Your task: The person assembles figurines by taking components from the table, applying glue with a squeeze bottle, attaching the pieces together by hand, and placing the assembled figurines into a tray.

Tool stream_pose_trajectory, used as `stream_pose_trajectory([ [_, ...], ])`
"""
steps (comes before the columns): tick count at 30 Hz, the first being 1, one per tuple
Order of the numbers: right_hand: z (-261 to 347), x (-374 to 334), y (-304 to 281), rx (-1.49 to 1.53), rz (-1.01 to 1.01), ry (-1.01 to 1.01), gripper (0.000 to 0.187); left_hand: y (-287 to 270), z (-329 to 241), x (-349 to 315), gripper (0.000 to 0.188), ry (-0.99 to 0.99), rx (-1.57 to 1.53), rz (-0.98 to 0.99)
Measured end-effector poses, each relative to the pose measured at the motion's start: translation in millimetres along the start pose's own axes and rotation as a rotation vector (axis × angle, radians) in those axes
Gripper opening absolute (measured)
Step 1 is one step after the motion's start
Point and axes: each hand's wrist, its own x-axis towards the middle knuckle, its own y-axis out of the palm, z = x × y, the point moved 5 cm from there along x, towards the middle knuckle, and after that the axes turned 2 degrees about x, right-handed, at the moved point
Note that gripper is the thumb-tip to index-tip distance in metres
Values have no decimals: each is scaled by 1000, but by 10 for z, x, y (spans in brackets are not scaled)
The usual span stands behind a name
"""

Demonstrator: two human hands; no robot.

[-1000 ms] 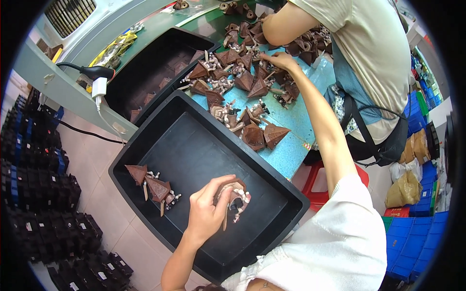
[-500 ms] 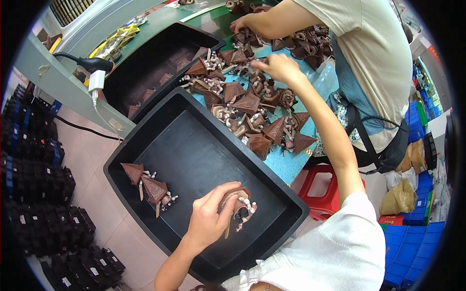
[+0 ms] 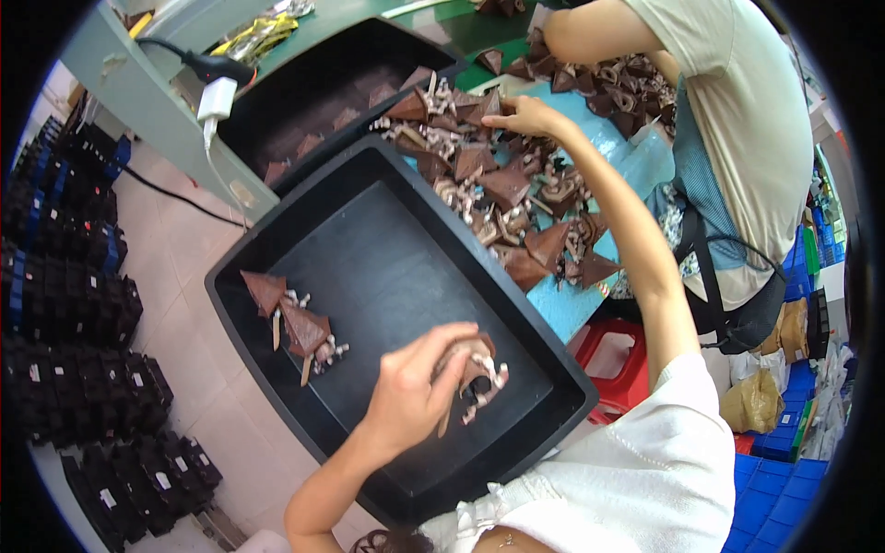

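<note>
My left hand point(image 3: 410, 392) is closed around a brown figurine piece point(image 3: 477, 355) with small white and black figures and a thin stick, held over the black tray point(image 3: 387, 267). My right hand point(image 3: 532, 118) stretches to the far pile, thumb and fingers apart beside a brown pointed piece point(image 3: 483, 109); its fingertips seem to touch that piece. More such pieces lie heaped on the blue table covering point(image 3: 562, 309). Two brown pieces with pale figures, one a pointed piece point(image 3: 307, 330), lie at the tray's left side.
A second black tray point(image 3: 267, 120) with brown pieces stands at the far left. A co-worker point(image 3: 737, 120) sits at the far right by more brown parts. A red stool point(image 3: 613, 364) is right of my tray. A white plug adapter point(image 3: 217, 100) hangs by a grey post.
My right hand has moved from above the pile to a pointed piece at its far side. The left hand still grips its figurine piece. The view has shifted slightly.
</note>
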Motion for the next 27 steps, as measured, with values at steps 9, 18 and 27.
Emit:
stream_pose_trajectory([
  [9,1065,-1807,-545,542,-545,-369,34,-147,-79,-69,24,-40,-206,-99],
  [18,1732,-3521,185,1291,55,-117,48,-192,-273,-437,33,82,-112,-122],
  [27,1998,-3740,326,1189,10,-259,66,-109,-153,-523,25,66,-133,-240],
])
